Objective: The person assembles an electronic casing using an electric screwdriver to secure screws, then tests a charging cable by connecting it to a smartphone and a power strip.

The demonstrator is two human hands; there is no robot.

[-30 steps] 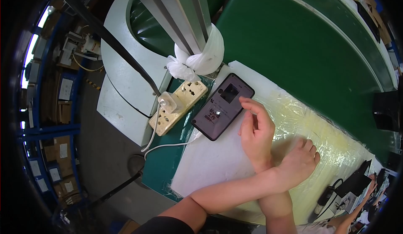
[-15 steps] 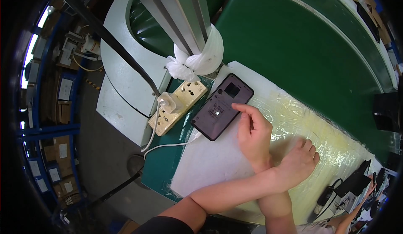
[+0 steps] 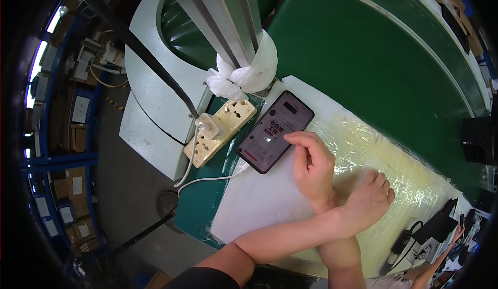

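A black smartphone with a lit screen lies tilted on a white sheet, a white charging cable plugged into its lower end. Above the right side of the screen hovers the bent index finger of my right hand; its thumb stands apart and nothing is held. I cannot tell whether the fingertip touches the glass. My forearms cross, the left over the right. To the right, my left hand rests on the plastic-wrapped yellowish part of the sheet, fingers curled down and palm hidden, with nothing visible in it.
A cream power strip with a white charger sits left of the phone. Behind stands a metal post wrapped in white plastic. A green conveyor belt runs beyond. Another person's arm shows at lower right.
The phone's screen shows different content, with large dark lettering in the middle. My right index fingertip has shifted slightly down and left. The left hand has stayed put.
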